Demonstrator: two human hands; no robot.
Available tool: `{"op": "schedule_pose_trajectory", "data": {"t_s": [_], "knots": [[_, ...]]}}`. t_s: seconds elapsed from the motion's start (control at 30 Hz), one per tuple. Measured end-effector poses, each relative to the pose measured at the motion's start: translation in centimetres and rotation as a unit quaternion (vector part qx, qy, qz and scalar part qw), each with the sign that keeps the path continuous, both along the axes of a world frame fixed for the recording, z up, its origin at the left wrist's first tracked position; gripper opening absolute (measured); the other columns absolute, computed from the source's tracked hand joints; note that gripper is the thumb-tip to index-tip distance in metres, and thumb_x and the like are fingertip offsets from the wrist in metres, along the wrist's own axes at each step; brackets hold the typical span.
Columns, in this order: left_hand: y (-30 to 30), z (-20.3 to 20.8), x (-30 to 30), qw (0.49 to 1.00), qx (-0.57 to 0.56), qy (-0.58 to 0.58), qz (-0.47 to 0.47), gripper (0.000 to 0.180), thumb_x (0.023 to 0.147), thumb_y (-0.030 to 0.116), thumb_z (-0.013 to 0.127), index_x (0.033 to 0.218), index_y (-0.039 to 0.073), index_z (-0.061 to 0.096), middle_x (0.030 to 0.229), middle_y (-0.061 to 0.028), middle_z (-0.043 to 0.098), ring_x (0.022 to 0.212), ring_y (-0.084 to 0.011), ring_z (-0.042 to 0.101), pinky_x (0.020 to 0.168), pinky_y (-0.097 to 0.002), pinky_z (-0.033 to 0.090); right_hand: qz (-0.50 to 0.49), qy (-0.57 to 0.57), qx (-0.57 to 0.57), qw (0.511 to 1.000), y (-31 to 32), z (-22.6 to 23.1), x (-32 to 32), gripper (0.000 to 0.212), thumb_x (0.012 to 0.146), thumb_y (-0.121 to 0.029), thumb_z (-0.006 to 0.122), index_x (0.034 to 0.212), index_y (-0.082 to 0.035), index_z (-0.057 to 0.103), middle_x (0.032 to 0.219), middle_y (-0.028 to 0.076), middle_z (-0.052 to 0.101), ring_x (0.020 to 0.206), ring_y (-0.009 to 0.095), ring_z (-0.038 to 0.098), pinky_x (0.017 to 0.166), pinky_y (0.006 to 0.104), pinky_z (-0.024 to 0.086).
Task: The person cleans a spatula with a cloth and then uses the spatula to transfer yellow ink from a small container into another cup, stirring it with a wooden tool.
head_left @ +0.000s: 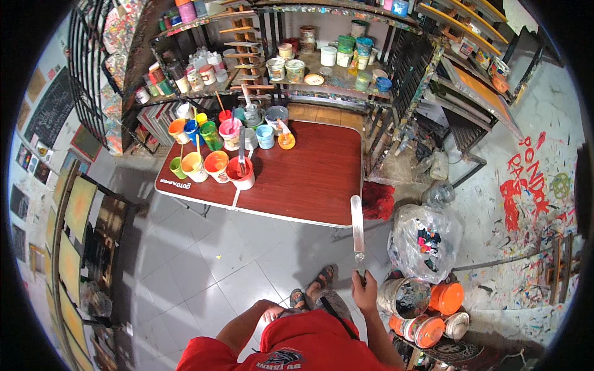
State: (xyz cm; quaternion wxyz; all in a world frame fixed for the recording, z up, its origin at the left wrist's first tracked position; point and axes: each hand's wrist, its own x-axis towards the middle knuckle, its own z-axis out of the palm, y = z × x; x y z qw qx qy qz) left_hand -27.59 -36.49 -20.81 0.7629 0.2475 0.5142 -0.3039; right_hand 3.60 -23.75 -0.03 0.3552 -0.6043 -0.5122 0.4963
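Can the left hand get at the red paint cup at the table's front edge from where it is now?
Probably not without stepping forward. The left hand hangs low by the person's knee, and bare tiled floor separates it from the folding table. Nothing blocks the red paint cup itself; it stands at the near edge.

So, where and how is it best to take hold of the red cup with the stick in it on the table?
Probably grip the red cup around its side wall, below the rim, coming from the near table edge. It stands upright at the front of the group; a stick blocks the top, and other cups crowd behind.
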Motion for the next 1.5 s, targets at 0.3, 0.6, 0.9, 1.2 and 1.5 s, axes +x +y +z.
{"op": "schedule_pose_trajectory", "data": {"t_s": [0.3, 0.6, 0.9, 1.2, 1.5], "knots": [[-0.5, -7.4, -6.4, 0.853, 0.521, -0.017, -0.016, 0.031, 0.086, 0.026, 0.057, 0.116, 0.026, 0.068, 0.113, 0.0023, 0.069, 0.097, -0.0184, 0.066, 0.076, -0.0335, 0.055, 0.028, -0.213, 0.138, 0.967, 10.8, -3.0, -5.3, 0.036, 0.085, -0.024, 0.068, 0.101, 0.007, 0.058, 0.096, 0.025, 0.061, 0.088, 0.044, 0.059, 0.076, 0.0475, 0.047], [2.7, 0.7, -12.1, 0.758, 0.269, 0.273, 0.528, 0.033, 0.091, 0.029, 0.063, 0.114, 0.005, 0.067, 0.112, -0.0084, 0.07, 0.09, -0.0224, 0.07, 0.068, -0.0325, 0.057, 0.012, -0.244, 0.187, 0.952, 22.5, -5.7, -10.4, 0.038, 0.084, -0.023, 0.07, 0.105, 0.004, 0.055, 0.102, 0.025, 0.059, 0.095, 0.044, 0.058, 0.082, 0.0485, 0.046], [-0.6, 1.2, -19.2, 0.771, 0.154, 0.245, 0.567, 0.049, 0.093, 0.041, 0.06, 0.123, 0.003, 0.061, 0.118, -0.0066, 0.067, 0.094, -0.0259, 0.069, 0.071, -0.0383, 0.055, -0.004, -0.35, 0.093, 0.932, 27.0, -13.9, -15.2, 0.039, 0.087, -0.031, 0.068, 0.11, -0.003, 0.053, 0.108, 0.023, 0.056, 0.104, 0.043, 0.053, 0.085, 0.0537, 0.044], [1.6, -0.6, -30.6, 0.727, 0.264, 0.256, 0.579, 0.049, 0.089, 0.036, 0.065, 0.122, 0.0, 0.061, 0.11, -0.0072, 0.07, 0.087, -0.0152, 0.071, 0.056, -0.0287, 0.056, -0.021, -0.453, 0.092, 0.887, 29.3, -19.3, -19.6, 0.047, 0.084, -0.024, 0.07, 0.113, 0.005, 0.046, 0.111, 0.027, 0.048, 0.107, 0.043, 0.048, 0.089, 0.0536, 0.042], [4.1, -1.0, -38.3, 0.799, 0.238, 0.301, 0.462, 0.028, 0.092, 0.033, 0.061, 0.103, 0.009, 0.07, 0.086, -0.0025, 0.071, 0.066, -0.011, 0.067, 0.054, -0.0303, 0.053, -0.023, -0.512, -0.092, 0.854, 33.5, -21.7, -19.8, 0.071, 0.088, -0.042, 0.061, 0.135, 0.004, 0.034, 0.133, 0.028, 0.041, 0.129, 0.046, 0.032, 0.108, 0.055, 0.024]]}}
